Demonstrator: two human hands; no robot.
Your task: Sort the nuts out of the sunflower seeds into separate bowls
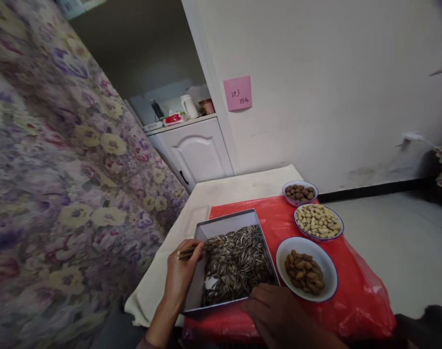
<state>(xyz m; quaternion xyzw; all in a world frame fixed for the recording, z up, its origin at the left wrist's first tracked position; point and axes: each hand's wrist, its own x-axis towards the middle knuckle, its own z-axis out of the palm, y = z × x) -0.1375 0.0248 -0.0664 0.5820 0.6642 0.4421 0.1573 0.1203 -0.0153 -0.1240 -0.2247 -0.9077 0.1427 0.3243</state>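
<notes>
A shallow box (262, 242) with pale inner walls holds a heap of striped sunflower seeds (239, 261). My left hand (184, 264) is closed around a pair of wooden chopsticks (184, 253) at the box's left wall. Their blunt ends stick out to the left, and the other ends reach over the seeds. Curled at the near right corner of the box is my right hand (275, 308), its fingers closed on the rim; it is dark, and its fingertips are partly hidden. A bowl of brown, almond-like nuts (304, 272) stands just right of the box.
A bowl of peanuts (317, 220) and a bowl of round brown nuts (300, 192) stand farther back on the red plastic sheet (270, 218). Beneath lies a pale tablecloth (239, 186). A floral curtain (71, 194) hangs at left; a white cabinet (197, 152) stands behind.
</notes>
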